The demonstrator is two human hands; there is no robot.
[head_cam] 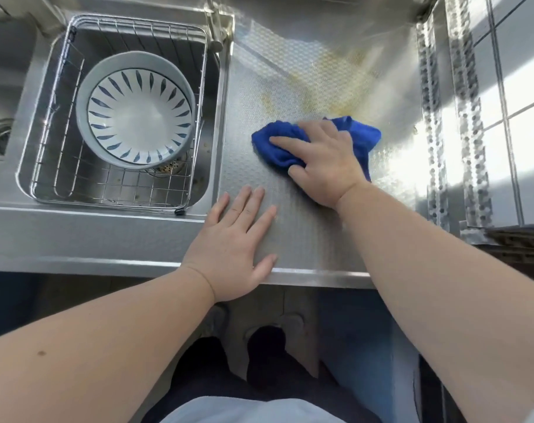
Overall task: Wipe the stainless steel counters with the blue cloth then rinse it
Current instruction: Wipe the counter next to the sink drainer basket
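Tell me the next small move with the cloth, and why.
Probably push the blue cloth away from the body, into the yellowish smear just beyond it. The right hand presses the cloth at the stain's near edge; the left hand rests flat on the counter.

A wire dish rack (46, 166) sits in the stainless sink basin (24, 123). It holds a white bowl with blue leaf-stroke pattern (139, 112). A steel tap (215, 22) stands behind. Grey wall tiles (521, 56) are at right.
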